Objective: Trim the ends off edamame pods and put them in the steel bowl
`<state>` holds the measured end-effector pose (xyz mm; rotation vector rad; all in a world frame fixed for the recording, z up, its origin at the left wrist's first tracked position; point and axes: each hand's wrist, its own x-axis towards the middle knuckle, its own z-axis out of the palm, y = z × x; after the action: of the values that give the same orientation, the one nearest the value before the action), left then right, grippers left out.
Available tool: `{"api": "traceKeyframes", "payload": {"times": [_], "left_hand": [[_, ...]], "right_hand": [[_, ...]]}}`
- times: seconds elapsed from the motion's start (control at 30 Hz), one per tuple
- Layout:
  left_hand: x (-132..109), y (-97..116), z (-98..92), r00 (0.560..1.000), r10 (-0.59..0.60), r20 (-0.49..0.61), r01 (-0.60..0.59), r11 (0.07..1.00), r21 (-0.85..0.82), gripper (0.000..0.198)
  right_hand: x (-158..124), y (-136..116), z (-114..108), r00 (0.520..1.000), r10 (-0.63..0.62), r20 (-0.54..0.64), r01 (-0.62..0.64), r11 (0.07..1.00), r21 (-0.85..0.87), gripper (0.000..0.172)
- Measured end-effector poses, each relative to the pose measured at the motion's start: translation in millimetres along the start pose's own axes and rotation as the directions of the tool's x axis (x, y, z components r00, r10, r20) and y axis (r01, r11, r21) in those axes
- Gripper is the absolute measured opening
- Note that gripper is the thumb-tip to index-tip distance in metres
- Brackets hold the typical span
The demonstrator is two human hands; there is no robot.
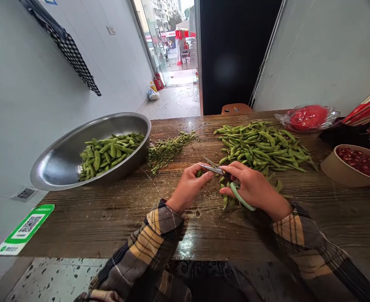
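Green-handled scissors (241, 197) are held in my right hand (256, 188), their blades partly apart and reaching over to my left hand (189, 186). My left fingers pinch a green pod (199, 173), mostly hidden, beside the blades. A pile of whole green pods (263, 144) lies on the wooden table beyond my right hand, and some lie under that hand. Left of centre is a heap of small green trimmings (169, 151). A large metal bowl (62, 161) at the left, tilted in view, holds more pods (109, 153).
On the right stand a paper bowl of dark red beans (342, 170) and a clear bag with something red (310, 117). A green QR code card (24, 230) is at the table's left end. A brown stool (236, 108) shows past the far edge.
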<state>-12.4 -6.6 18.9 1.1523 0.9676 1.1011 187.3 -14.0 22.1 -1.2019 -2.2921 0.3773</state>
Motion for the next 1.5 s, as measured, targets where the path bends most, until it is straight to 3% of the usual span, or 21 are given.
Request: {"api": "traceKeyframes", "payload": {"times": [0.13, 0.27, 0.4, 0.6, 0.7, 0.83, 1.07, 1.27, 1.5], "left_hand": [[-1.5, 0.4, 3.1, 1.000, -0.015, 0.022, 0.016, 1.000, -0.017, 0.023], [-1.5, 2.0, 2.7, 0.999, 0.002, 0.039, -0.002, 1.000, 0.000, 0.019], [-0.2, 3.2, 0.1, 0.995, -0.064, 0.080, 0.066, 0.997, -0.026, 0.019], [5.0, 4.2, -6.3, 0.974, -0.178, 0.139, 0.209, 0.943, -0.258, 0.020], [6.3, 4.2, -6.5, 0.964, -0.219, 0.150, 0.252, 0.933, -0.258, 0.022], [5.9, 2.4, -3.6, 0.970, -0.217, 0.113, 0.238, 0.942, -0.235, 0.028], [9.1, 0.2, -5.5, 0.981, -0.176, -0.078, 0.127, 0.899, -0.420, 0.031], [8.6, 2.2, -4.0, 0.983, -0.176, -0.057, 0.122, 0.849, -0.515, 0.033], [3.4, 1.6, 3.7, 0.983, -0.183, 0.010, 0.166, 0.864, -0.475, 0.031]], "right_hand": [[0.3, -1.0, 0.3, 0.999, -0.034, 0.002, 0.034, 0.999, 0.034, 0.055], [0.1, 1.9, 1.1, 0.999, -0.049, 0.011, 0.049, 0.999, -0.005, 0.044], [-0.6, 4.6, 0.8, 0.999, -0.051, 0.002, 0.051, 0.998, -0.044, 0.037], [2.2, 11.7, -5.6, 0.980, 0.058, -0.190, -0.056, 0.998, 0.015, 0.039], [3.3, 16.4, -7.1, 0.968, 0.082, -0.236, -0.083, 0.997, 0.003, 0.041], [2.8, 14.7, -6.3, 0.977, 0.059, -0.206, -0.060, 0.998, 0.000, 0.041], [0.6, 5.3, -3.9, 0.998, 0.014, -0.056, -0.015, 1.000, -0.005, 0.046], [1.0, 2.9, 1.1, 1.000, 0.021, 0.009, -0.020, 0.999, -0.032, 0.051], [0.1, -0.1, 6.2, 1.000, -0.027, -0.007, 0.026, 0.999, -0.025, 0.050]]}}
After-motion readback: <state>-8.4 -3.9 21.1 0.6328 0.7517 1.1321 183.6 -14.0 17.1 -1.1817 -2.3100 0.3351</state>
